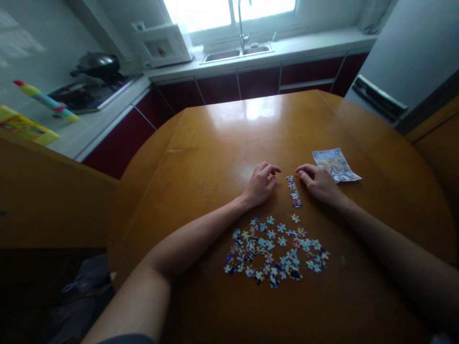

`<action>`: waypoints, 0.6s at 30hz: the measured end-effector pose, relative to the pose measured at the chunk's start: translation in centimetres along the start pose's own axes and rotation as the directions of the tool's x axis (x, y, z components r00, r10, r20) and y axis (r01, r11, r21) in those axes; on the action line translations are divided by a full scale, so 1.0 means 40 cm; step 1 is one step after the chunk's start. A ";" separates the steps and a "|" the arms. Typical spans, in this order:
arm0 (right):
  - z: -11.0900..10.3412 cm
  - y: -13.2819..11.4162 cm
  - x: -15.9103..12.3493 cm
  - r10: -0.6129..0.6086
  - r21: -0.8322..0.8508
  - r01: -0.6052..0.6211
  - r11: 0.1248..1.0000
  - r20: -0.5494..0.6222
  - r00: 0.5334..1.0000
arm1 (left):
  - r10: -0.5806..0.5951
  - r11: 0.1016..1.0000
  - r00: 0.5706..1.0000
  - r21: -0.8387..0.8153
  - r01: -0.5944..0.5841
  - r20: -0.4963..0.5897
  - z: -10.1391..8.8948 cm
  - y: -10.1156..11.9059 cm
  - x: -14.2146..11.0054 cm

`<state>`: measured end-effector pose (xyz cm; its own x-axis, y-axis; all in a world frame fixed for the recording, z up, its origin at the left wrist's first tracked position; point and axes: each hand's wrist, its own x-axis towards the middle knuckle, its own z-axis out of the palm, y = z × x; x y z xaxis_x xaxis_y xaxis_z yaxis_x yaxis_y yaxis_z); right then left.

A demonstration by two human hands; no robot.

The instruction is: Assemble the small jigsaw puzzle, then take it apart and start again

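Observation:
A short strip of joined puzzle pieces (pixel 293 191) lies on the wooden table (pixel 222 143) between my hands. My left hand (pixel 261 184) rests just left of the strip, fingers curled loosely, index finger pointing toward it, nothing visibly held. My right hand (pixel 317 181) rests just right of the strip, fingers curled with the tips close to its top end. Nearer to me, several loose puzzle pieces (pixel 274 251) are scattered between my forearms. A printed picture sheet (pixel 335 165) lies beside my right hand.
A kitchen counter with a sink (pixel 236 53) and a microwave (pixel 163 45) runs behind the table. A stove with a black pot (pixel 98 64) stands at the left. A grey fridge (pixel 405 52) is at the right. A wooden ledge holds a yellow book (pixel 25 126).

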<state>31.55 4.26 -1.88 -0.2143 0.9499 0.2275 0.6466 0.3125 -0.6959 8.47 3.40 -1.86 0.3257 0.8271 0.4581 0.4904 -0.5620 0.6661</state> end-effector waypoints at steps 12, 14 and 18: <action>-0.003 -0.009 -0.004 -0.001 -0.020 0.001 1.000 0.003 1.000 | 0.000 1.000 1.000 -0.001 0.000 0.006 -0.002 0.004 0.001; -0.003 -0.010 -0.004 0.001 -0.022 -0.001 1.000 0.002 1.000 | 0.003 1.000 1.000 0.004 -0.003 0.007 -0.002 0.004 0.001; -0.005 -0.015 -0.005 0.002 -0.011 -0.002 1.000 0.001 1.000 | 0.001 1.000 1.000 0.016 -0.001 0.008 -0.002 0.003 0.000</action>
<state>31.33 3.89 -1.38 -0.2142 0.9504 0.2254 0.6548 0.3109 -0.6889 8.46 3.34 -1.75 0.3320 0.8268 0.4541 0.5031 -0.5624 0.6562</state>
